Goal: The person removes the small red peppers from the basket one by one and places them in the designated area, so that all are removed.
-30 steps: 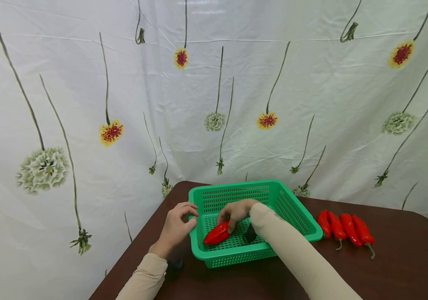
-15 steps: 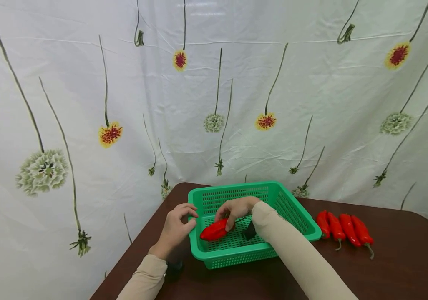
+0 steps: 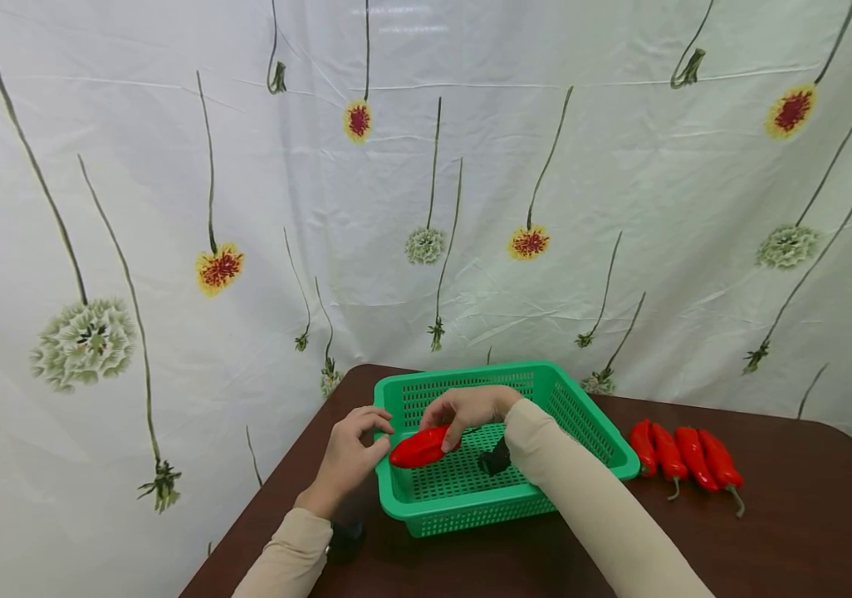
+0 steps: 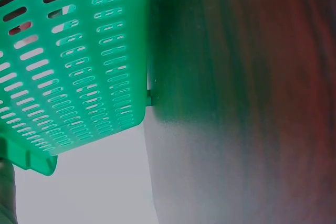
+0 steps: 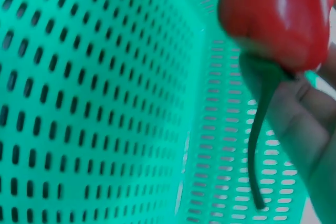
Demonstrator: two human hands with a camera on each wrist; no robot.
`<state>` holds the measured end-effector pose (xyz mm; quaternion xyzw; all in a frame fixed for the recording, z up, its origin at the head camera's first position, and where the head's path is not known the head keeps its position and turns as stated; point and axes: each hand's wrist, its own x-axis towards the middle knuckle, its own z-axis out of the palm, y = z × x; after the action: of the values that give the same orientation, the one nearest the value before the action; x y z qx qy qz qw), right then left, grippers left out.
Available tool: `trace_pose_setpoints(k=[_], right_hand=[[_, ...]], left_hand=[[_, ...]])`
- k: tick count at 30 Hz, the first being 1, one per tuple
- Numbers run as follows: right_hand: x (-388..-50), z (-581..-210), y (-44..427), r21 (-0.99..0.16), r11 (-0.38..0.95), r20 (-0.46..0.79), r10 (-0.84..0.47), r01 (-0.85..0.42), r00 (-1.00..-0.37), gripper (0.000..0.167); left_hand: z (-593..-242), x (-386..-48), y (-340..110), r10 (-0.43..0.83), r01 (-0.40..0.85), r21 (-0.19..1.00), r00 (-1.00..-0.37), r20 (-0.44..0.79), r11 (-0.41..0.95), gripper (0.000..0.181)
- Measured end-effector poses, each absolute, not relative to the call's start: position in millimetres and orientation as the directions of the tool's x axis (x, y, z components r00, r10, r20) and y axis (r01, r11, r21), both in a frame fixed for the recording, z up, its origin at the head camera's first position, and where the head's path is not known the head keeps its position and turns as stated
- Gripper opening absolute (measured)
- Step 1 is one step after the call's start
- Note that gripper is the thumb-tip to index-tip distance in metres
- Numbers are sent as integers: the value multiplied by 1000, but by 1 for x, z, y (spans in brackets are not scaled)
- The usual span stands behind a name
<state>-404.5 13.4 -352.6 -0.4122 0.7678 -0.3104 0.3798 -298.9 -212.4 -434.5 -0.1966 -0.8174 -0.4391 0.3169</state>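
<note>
In the head view my right hand (image 3: 468,409) reaches into a green plastic basket (image 3: 471,501) and holds a red pepper (image 3: 417,448) between thumb and fingers. The pepper lies sideways, its tip toward the basket's left wall, above the slotted floor. Seen from the right wrist, the pepper (image 5: 275,17) has a long green stem hanging from its end, with fingers (image 5: 299,124) beside it. My left hand (image 3: 347,457) grips the basket's left rim, fingers bent over it. The left wrist view mostly shows the basket's slotted wall (image 4: 79,72); only a sliver of that hand appears.
Several red peppers (image 3: 687,457) lie side by side on the dark brown table (image 3: 792,531), right of the basket. Behind the table hangs a white flowered cloth (image 3: 501,183). A black wrist device (image 3: 497,458) is under my right forearm.
My right hand has lifted the pepper from the basket floor and shifted it a little to the left. The left hand has stayed at the rim.
</note>
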Motion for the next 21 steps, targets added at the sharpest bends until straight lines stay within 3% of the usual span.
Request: trace_pose_setpoints(k=[9, 15, 21], right_hand=[[-393, -342, 20, -764, 494, -324, -850, -415, -416, 33], [-382, -332, 26, -759, 502, -334, -847, -415, -413, 34], [-372, -325, 30, -778, 473, -295, -856, -414, -425, 32]], left_hand=[[-434, -299, -211, 39, 586, 609, -737, 675, 535, 19], [-435, -299, -212, 36, 586, 605, -734, 679, 540, 26], [-435, -298, -213, 37, 584, 609, -737, 674, 537, 20]])
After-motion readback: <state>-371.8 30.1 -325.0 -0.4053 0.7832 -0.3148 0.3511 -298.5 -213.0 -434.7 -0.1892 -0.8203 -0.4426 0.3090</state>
